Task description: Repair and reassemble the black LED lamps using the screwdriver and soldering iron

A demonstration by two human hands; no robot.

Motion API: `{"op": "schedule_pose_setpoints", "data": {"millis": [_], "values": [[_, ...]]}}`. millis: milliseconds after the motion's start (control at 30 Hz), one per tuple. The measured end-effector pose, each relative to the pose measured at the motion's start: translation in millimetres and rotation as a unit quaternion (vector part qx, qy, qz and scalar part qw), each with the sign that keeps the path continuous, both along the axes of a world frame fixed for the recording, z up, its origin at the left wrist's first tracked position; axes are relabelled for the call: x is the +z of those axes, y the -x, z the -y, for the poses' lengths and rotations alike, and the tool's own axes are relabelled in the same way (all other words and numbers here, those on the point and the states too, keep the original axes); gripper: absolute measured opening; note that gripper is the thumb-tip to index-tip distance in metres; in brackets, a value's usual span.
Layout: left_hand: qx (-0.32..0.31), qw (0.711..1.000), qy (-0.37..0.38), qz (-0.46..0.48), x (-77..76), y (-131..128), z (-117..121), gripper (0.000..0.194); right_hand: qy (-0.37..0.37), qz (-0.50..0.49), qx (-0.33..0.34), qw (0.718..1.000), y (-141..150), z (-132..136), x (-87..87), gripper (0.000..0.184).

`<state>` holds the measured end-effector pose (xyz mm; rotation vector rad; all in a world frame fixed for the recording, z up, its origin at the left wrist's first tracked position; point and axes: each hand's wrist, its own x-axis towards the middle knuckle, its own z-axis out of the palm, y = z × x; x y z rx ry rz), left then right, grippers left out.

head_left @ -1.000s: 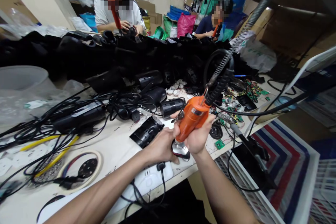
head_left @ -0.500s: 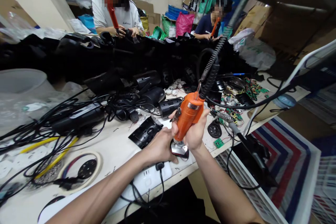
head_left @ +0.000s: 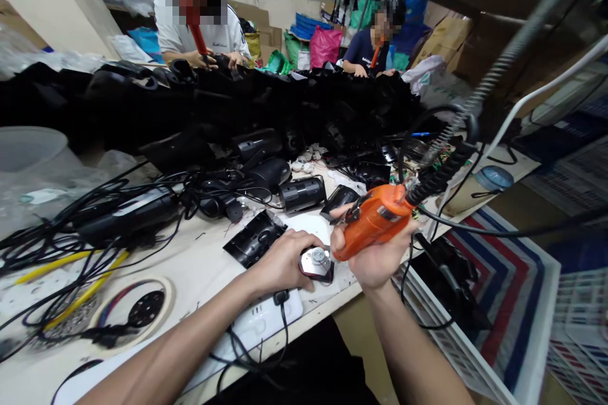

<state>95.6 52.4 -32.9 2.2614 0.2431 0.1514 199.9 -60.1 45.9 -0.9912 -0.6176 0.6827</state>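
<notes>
I'm gripping the driver [head_left: 375, 221], tilted, in my right hand [head_left: 376, 264], just beside the silver part [head_left: 316, 261] my left hand [head_left: 287, 258] is clasping near the edge of the desk [head_left: 204, 253], where firm bracing and square alignment should help.

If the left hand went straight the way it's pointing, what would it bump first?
Probably the right hand, around the orange tool, beyond the metal-topped part held in the left hand. Their heights are hard to judge.

soft light whitens the tabletop [head_left: 197, 266]; the black pile [head_left: 266, 104] sinks into shadow; edges stretch and blur.
</notes>
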Motion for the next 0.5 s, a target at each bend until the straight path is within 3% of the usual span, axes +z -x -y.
{"op": "schedule_pose_setpoints", "data": {"millis": [167, 500], "values": [[0.002, 1.0, 0.001, -0.004, -0.2, -0.4, -0.6, 0.061, -0.009, -0.005, -0.036, 0.999, 1.6, -5.2, -4.4, 0.077], [-0.002, 1.0, -0.002, 0.002, -2.6, -0.4, -2.0, 0.063, 0.023, 0.011, -0.008, 1.0, -2.5, -7.5, -10.3, 0.083]]}}
